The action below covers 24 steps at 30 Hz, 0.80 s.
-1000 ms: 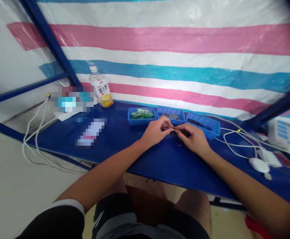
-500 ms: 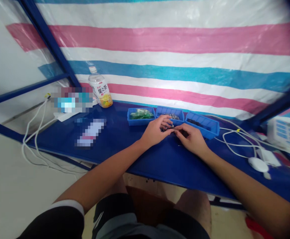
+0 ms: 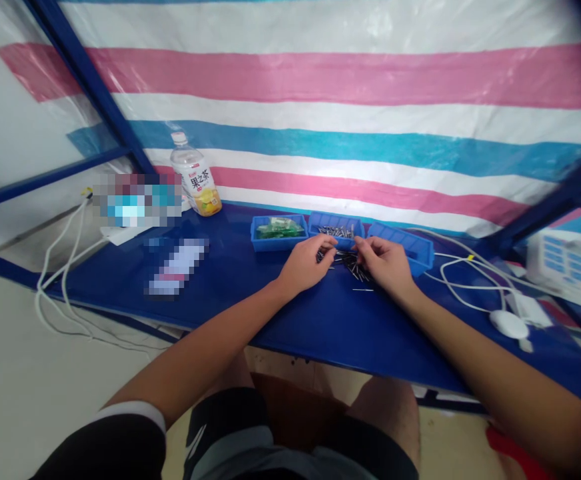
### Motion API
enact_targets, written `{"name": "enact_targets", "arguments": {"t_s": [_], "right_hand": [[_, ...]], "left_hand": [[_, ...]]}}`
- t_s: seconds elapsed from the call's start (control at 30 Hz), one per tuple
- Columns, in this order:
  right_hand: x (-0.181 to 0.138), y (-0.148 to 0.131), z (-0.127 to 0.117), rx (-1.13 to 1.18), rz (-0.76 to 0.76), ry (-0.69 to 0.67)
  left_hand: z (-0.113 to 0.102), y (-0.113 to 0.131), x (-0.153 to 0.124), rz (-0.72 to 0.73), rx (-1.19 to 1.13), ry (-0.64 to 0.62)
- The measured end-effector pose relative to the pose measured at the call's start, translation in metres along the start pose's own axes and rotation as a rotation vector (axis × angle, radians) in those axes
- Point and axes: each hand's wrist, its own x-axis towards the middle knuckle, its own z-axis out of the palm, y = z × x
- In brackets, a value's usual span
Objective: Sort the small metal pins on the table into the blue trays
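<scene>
My left hand [image 3: 306, 262] is over the table with its fingers curled around dark bits that I cannot make out. Just to the right, apart from it, my right hand [image 3: 383, 263] has thumb and forefinger pinched together; what they hold is too small to name. Between and under the hands lies a loose pile of thin dark metal pins [image 3: 355, 269]. One single thin silver pin [image 3: 363, 290] lies nearer to me. Behind the hands, the middle blue bin [image 3: 315, 219] holds silver metal pieces [image 3: 338, 231].
Left of it, another blue bin [image 3: 279, 245] holds green packets [image 3: 280, 228]. A third blue bin [image 3: 420, 250] is partly behind my right hand. A drink bottle [image 3: 198, 177] and a blurred-out flat item [image 3: 178, 267] are at left. White cables [image 3: 463, 283] run at right.
My hands, which met at the fingertips, have drawn apart. The dark pile and the single silver pin now show more fully. The view has shifted slightly.
</scene>
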Motion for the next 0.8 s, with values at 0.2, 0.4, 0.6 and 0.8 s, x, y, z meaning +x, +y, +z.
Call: {"name": "enact_targets", "arguments": {"t_s": [0.2,0.4,0.6,0.8], "right_hand": [[-0.009,-0.004,-0.007,-0.481,-0.399,-0.039],[-0.010,0.004,-0.008,-0.616,-0.580,-0.223],[-0.008,0.009,-0.006,-0.570,-0.563,-0.297],[-0.006,0.010,-0.006,-0.502,-0.566,-0.243]], "left_hand": [[-0.001,-0.001,-0.001,-0.011,0.005,0.006],[-0.001,-0.001,0.000,-0.007,0.013,0.001],[-0.002,0.000,0.000,-0.003,0.012,-0.008],[-0.001,0.000,0.000,-0.002,0.007,-0.014]]}}
